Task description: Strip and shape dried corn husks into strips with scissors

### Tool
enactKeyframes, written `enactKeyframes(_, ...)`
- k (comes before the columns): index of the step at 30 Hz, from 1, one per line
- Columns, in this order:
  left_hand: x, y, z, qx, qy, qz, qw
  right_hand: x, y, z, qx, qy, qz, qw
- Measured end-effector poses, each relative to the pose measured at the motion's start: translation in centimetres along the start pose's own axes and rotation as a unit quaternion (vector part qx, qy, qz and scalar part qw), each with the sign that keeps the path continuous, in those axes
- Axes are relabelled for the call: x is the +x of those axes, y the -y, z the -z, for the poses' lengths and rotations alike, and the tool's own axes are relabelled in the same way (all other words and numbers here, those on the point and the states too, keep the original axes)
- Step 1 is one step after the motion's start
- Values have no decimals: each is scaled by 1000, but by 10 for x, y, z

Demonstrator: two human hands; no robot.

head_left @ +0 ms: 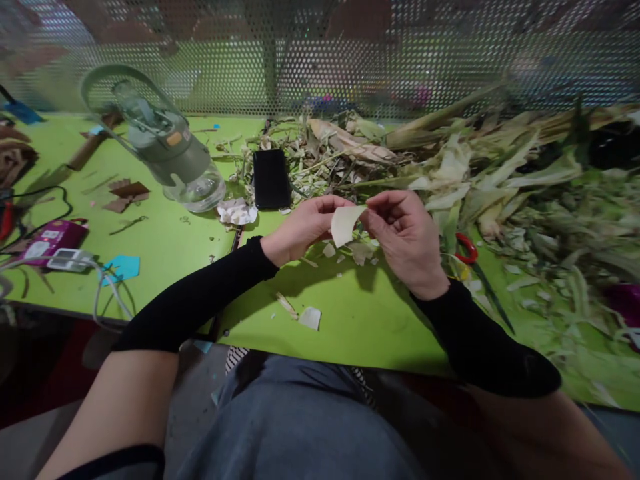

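Note:
Between my two hands is a pale, curved piece of corn husk (346,225), held above the green table. My left hand (311,227) is closed, its fingers pinching the husk piece from the left and partly hidden behind it. On the other side, my right hand (406,239) pinches the piece's upper right edge between thumb and fingertips. Small husk scraps (361,252) lie just beneath the hands. Nearer to me on the table rests another pale cut piece (311,318). Red-handled scissors (467,248) lie to the right of my right hand.
Dry corn husks (450,157) are heaped along the back and right. A black phone (271,179), crumpled tissue (237,212) and a green water bottle (175,157) stand or lie at left. Farther left are a purple box (55,240) and cables. A perforated screen (320,63) borders the back.

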State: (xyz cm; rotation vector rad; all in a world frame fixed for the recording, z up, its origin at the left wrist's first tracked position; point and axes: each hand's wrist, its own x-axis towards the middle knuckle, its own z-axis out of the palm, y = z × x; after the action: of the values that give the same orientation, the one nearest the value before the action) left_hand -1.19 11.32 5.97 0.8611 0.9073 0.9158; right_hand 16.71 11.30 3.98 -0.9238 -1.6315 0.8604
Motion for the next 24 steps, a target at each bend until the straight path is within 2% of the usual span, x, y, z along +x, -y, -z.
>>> enactKeyframes(5, 0, 0, 0, -9, 18, 5, 1000, 1, 4, -1, 1, 5, -13, 1000)
enactKeyframes(7, 0, 1, 1, 20, 27, -29, 999, 2, 6, -1, -2, 2, -35, 999)
enactKeyframes(11, 2, 6, 3, 117, 34, -142, 982, 1, 7, 0, 12, -6, -83, 996)
enactKeyframes(14, 3, 9, 4, 151, 29, -172, 973, 1, 3, 1, 28, 1, -91, 995)
enactKeyframes(24, 4, 2, 5, 35, 5, -41, 999, 1, 8, 1, 13, 23, -53, 998)
